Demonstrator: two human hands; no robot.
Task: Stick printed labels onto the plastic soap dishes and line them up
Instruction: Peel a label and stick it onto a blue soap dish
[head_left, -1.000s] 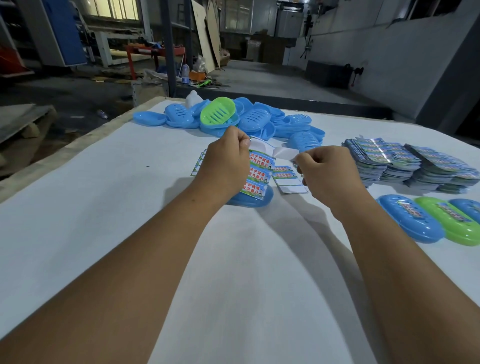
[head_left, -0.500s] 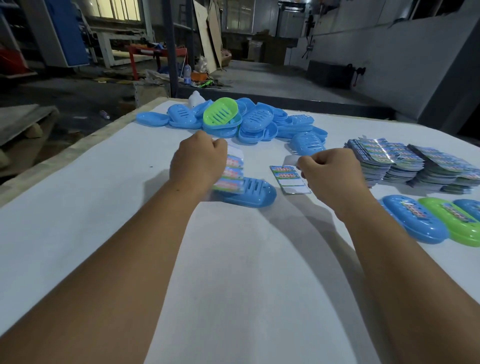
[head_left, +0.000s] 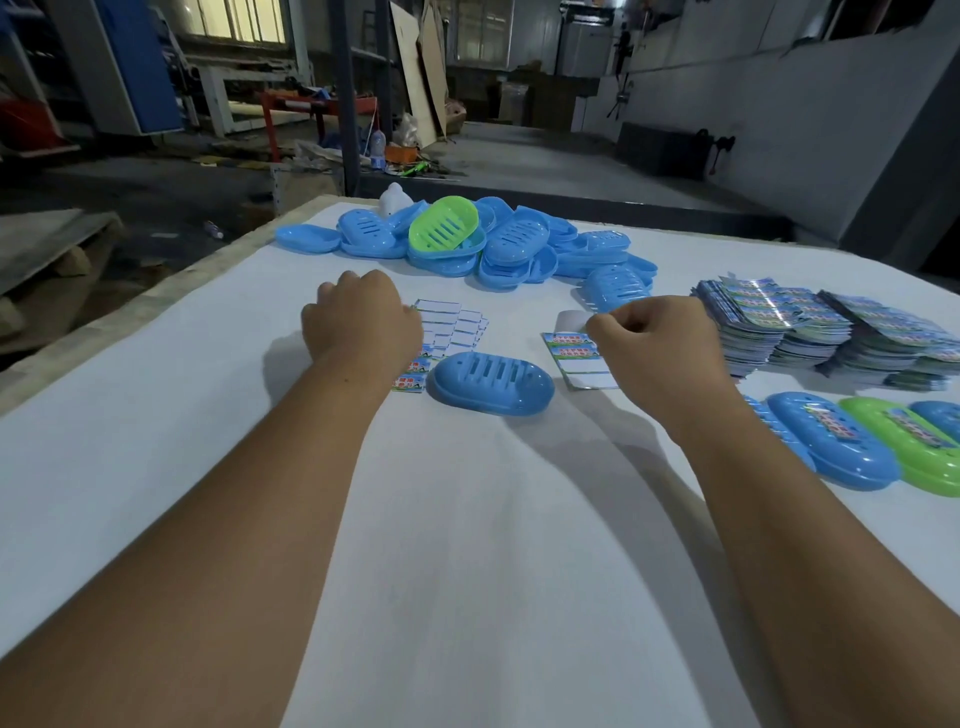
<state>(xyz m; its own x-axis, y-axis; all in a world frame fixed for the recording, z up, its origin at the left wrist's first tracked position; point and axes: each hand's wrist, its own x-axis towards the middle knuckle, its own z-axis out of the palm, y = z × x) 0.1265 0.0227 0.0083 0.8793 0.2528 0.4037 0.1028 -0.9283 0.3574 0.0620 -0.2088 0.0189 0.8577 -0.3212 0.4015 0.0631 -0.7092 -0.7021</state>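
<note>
Head view: my hands either side of one blue soap dish (head_left: 493, 383)

My left hand (head_left: 363, 325), fingers curled, has carried the label sheet (head_left: 449, 327) left, off the dish, onto the table (head_left: 156, 415); its grip is hidden, I cannot tell. Dish now uncovered mid-table. My right hand (head_left: 654, 338) still pinches a peeled label (head_left: 571, 319) above the small sheet (head_left: 582, 361)

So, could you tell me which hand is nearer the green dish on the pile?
Left. The left hand is just below-left of the green dish; the right hand is farther off to its lower right.
</note>
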